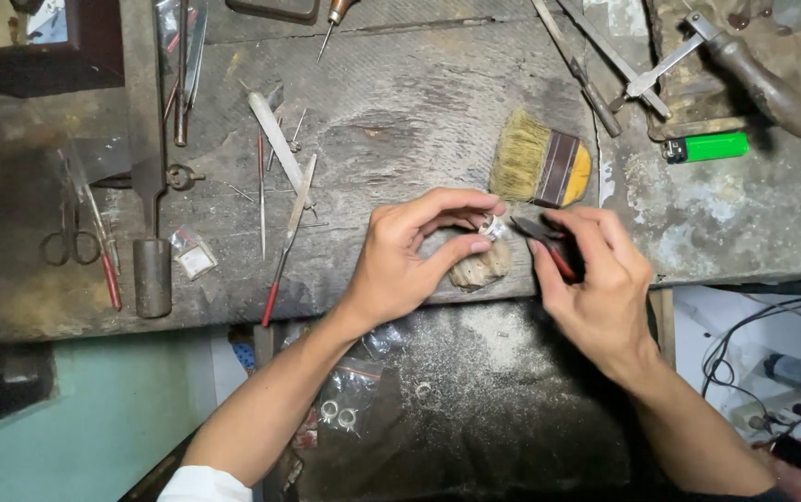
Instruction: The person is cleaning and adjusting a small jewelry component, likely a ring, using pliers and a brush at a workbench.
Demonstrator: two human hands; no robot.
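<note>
Silver ring (491, 226) is being pinched in left hand (410, 256) grip at bench (391, 112) front edge; right hand (596, 279) grip clamping red-handled pliers (549, 244) just beside ring.

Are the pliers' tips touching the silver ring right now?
Touching. The head view shows the pliers in the right hand with their tips meeting the silver ring, pinched in the left hand; no gap shows.
</note>
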